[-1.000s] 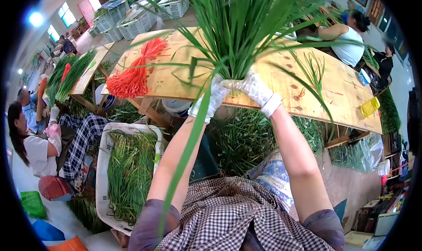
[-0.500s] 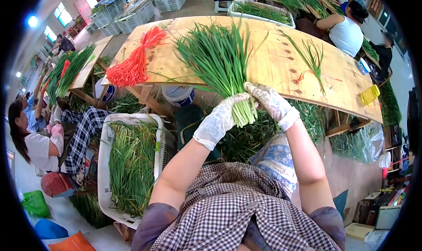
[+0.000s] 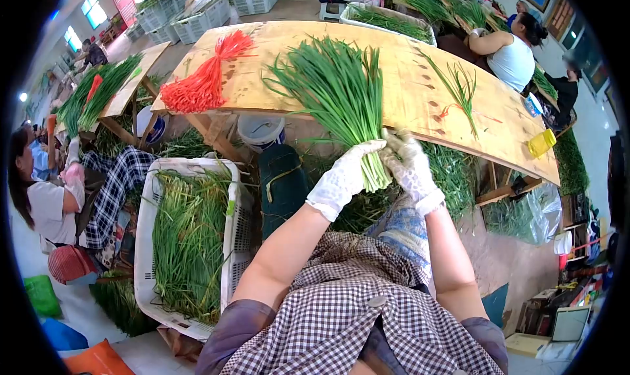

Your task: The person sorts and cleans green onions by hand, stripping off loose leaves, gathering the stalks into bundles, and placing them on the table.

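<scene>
A thick bunch of green garlic chives [image 3: 344, 96] fans out over the near edge of the wooden table, its pale cut stems toward me. My left hand [image 3: 351, 175], in a thin whitish glove, is closed round the stems. Against the right side of the stem ends is my right hand [image 3: 408, 168], gloved too; its fingers are smeared by motion, so their grip is unclear. A few loose chives [image 3: 459, 89] lie on the table to the right, with a thin red tie by them. A heap of red plastic ties [image 3: 200, 83] lies to the left.
The wooden table [image 3: 407, 79] spans ahead, with a yellow container [image 3: 546, 142] at its right end. A white crate [image 3: 230, 224] of chives stands at my left, a bucket [image 3: 261, 131] under the table. Co-workers sit left [image 3: 49, 201] and far right [image 3: 515, 56].
The bunch and both hands have shifted slightly right and down in view. My right hand's fingers have moved at the stems and now look blurred. The whole view has tilted a little.
</scene>
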Tool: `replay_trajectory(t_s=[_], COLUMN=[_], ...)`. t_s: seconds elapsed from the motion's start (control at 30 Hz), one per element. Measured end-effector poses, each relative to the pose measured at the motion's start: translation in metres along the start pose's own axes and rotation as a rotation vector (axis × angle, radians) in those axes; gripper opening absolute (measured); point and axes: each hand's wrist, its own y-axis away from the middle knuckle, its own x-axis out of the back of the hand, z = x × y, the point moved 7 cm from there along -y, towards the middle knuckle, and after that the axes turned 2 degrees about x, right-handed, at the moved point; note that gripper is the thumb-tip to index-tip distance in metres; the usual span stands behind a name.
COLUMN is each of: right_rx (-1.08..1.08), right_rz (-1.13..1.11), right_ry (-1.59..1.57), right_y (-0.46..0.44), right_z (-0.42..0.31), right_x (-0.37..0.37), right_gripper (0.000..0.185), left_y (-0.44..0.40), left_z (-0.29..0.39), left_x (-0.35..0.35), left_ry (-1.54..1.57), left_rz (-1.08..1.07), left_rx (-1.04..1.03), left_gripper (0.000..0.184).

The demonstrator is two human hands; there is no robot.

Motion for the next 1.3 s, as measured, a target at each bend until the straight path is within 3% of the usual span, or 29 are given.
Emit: replay_trajectory(t_s=[0.07, 0.1, 0.2, 0.27, 0.33, 0.4, 0.47, 0.53, 0.6, 0.67, 0.73, 0.77, 0.83, 0.87, 0.9, 0.97, 1.0, 1.07, 1.1, 1.13, 1.17, 1.2, 1.27, 1.3], right_rx=[0.235, 0.236, 0.211, 0.169, 0.104, 0.104, 0.099, 0.097, 0.031, 0.457, 0.431, 0.336, 0.159, -0.164, -0.167, -0.194, -0.221, -0.364, -0.288, -0.285, -0.318, -0.349, -0.236, -0.192], right_rz=[0.382, 0.399, 0.188, 0.179, 0.170, 0.143, 0.113, 0.162, 0.051, 0.459, 0.527, 0.437, 0.334, 0.168, 0.057, -0.165, -0.278, -0.306, -0.207, -0.213, -0.162, -0.113, -0.075, -0.050], right_ry=[0.323, 0.281, 0.502, 0.664, 0.645, 0.689, 0.730, 0.827, 0.784, 0.577, 0.402, 0.255, 0.047, -0.273, -0.231, -0.252, -0.310, -0.334, -0.479, -0.474, -0.594, -0.713, -0.585, -0.555], right_y=[0.009, 0.012, 0.025, 0.026, 0.022, 0.020, 0.022, 0.025, 0.029, 0.044, 0.047, 0.038, 0.030, 0.027, 0.026, 0.026, 0.026, 0.036, 0.042, 0.042, 0.046, 0.049, 0.037, 0.033], right_z=[-0.063, -0.081, -0.087, -0.080, -0.065, -0.062, -0.063, -0.071, -0.070, -0.101, -0.087, -0.066, -0.051, -0.036, -0.010, 0.021, 0.026, 0.031, 0.047, 0.043, 0.037, 0.028, 0.002, -0.025], right_x=[0.040, 0.048, 0.026, 0.011, 0.002, -0.002, -0.006, -0.001, -0.001, 0.023, 0.026, 0.015, 0.009, 0.005, 0.001, -0.023, -0.042, -0.056, -0.066, -0.065, -0.062, -0.057, -0.033, -0.019], right_gripper=[0.036, 0.028, 0.023, 0.023, 0.022, 0.021, 0.021, 0.021, 0.019, 0.025, 0.054, 0.063, 0.090, 0.103, 0.103, 0.100, 0.096, 0.078, 0.055, 0.055, 0.051, 0.047, 0.042, 0.043], left_y=[0.000, -0.001, 0.000, -0.010, -0.014, -0.012, -0.010, -0.011, -0.011, -0.009, 0.007, -0.003, -0.016, -0.022, -0.007, 0.009, -0.002, -0.023, -0.025, -0.025, 0.015, 0.021, 0.033, 0.070], left_z=[0.007, 0.007, 0.006, 0.003, 0.001, 0.006, 0.003, 0.003, 0.007, 0.011, 0.006, -0.007, -0.020, -0.026, -0.021, -0.027, -0.047, -0.072, -0.079, -0.083, -0.063, -0.061, -0.058, -0.042], left_x=[-0.002, -0.004, -0.011, -0.002, -0.002, 0.001, -0.004, -0.010, -0.010, -0.016, -0.041, -0.031, -0.008, 0.007, 0.014, 0.007, 0.029, 0.071, 0.072, 0.069, 0.036, 0.027, 0.009, -0.033], left_ry=[-0.029, -0.020, 0.021, 0.032, 0.066, -0.004, 0.075, 0.085, 0.069, 0.140, 0.175, 0.208, 0.151, 0.106, -0.065, 0.221, 0.212, -0.551, -0.073, 0.398, -0.418, -0.763, -1.498, -1.559], left_rz=[0.051, 0.035, 0.028, 0.055, 0.007, 0.088, 0.091, 0.002, 0.002, -0.009, -0.062, -0.123, -0.029, 0.065, 0.329, 0.290, 0.128, 0.193, -0.036, -0.262, -0.022, 0.058, 0.247, 0.208], left_rx=[-0.080, -0.059, -0.055, -0.059, -0.065, -0.160, -0.095, -0.097, -0.144, -0.184, -0.165, -0.244, -0.117, -0.095, -0.177, -0.190, -0.367, -0.668, -0.557, -0.423, -0.660, -0.666, -0.688, -0.502], left_gripper=[0.019, 0.018, 0.016, 0.018, 0.020, 0.019, 0.020, 0.020, 0.020, 0.017, 0.017, 0.017, 0.022, 0.023, 0.025, 0.030, 0.030, 0.032, 0.029, 0.031, 0.033, 0.045, 0.072, 0.075])
